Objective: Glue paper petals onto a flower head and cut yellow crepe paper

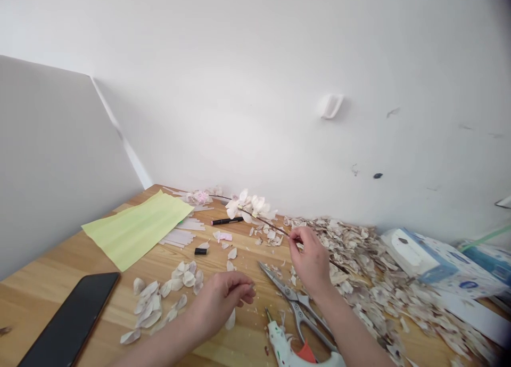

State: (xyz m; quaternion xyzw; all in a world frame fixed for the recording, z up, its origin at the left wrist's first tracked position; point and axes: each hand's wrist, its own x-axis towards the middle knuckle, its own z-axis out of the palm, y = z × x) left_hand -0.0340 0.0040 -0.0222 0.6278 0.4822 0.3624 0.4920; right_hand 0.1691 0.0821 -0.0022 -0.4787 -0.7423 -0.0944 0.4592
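My right hand (pixel 309 260) pinches a thin brown stem (pixel 275 227) that carries pale paper blossoms (pixel 249 205) at its far end near the wall. My left hand (pixel 223 295) hovers low over the wooden table (pixel 48 276), fingers curled together in a pinch; what it holds, if anything, is too small to make out. A loose white petal (pixel 230 319) lies just under it. Silver scissors (pixel 293 298) lie between the two hands, and a white glue gun (pixel 285 348) rests at the near edge.
Scattered petals (pixel 159 300) lie left of my left hand, and a big heap of petals (pixel 371 266) spreads to the right. A black phone (pixel 72 322), yellow-green paper (pixel 136 228), white sticks (pixel 181 234), a black marker (pixel 227 221) with its cap (pixel 200 251) and a tissue box (pixel 423 260) surround them.
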